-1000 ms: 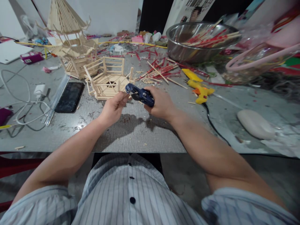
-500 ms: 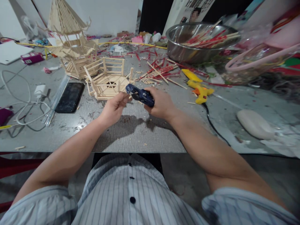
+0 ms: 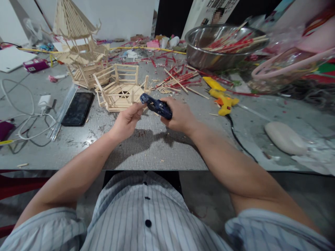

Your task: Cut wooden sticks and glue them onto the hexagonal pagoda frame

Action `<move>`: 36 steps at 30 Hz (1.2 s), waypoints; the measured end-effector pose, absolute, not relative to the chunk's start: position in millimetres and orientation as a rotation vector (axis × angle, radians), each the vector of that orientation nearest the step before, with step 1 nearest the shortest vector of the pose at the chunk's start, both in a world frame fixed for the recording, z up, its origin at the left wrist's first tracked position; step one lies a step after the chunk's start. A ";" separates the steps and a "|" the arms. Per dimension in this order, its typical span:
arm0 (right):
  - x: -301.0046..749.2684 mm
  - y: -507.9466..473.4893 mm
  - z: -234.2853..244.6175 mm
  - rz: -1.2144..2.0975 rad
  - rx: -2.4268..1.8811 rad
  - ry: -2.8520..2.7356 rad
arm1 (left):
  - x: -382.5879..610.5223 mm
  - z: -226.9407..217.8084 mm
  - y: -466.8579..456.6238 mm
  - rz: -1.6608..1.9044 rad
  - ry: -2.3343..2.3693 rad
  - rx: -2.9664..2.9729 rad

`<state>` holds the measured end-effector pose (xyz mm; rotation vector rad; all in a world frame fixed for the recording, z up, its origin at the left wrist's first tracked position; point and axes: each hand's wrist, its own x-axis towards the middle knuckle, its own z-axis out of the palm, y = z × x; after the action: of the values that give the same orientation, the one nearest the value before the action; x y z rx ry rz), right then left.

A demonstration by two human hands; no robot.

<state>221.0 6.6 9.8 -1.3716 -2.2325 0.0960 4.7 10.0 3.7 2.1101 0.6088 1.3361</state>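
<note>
My right hand (image 3: 178,115) is closed round a dark blue hand cutter (image 3: 156,105), its jaws pointing left. My left hand (image 3: 127,120) pinches a short wooden stick piece (image 3: 144,108) and holds its end at the cutter's jaws. Both hands hover just above the grey table (image 3: 146,146), in front of a low hexagonal stick frame (image 3: 120,88). A taller stick pagoda model (image 3: 78,45) stands behind the frame, to the left.
A black phone (image 3: 77,108) lies left of the frame, with a white charger and cable (image 3: 45,101) beyond. A yellow glue gun (image 3: 222,97), loose red-tipped sticks (image 3: 180,78), a steel bowl (image 3: 222,47) of sticks and a pink basket (image 3: 290,66) sit to the right.
</note>
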 end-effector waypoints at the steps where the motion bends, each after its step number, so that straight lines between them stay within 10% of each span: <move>1: 221.0 6.6 9.5 0.096 -1.366 -2.232 | 4.7 3.4 10.1 1.335 0.614 2.111; 36: 217.1 2.1 9.0 0.016 -1.476 -2.210 | 4.8 4.3 8.1 1.285 0.665 2.056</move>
<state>217.1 2.1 9.0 -1.4758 -2.2097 0.0159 4.8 8.1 4.3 2.0557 0.6652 1.2848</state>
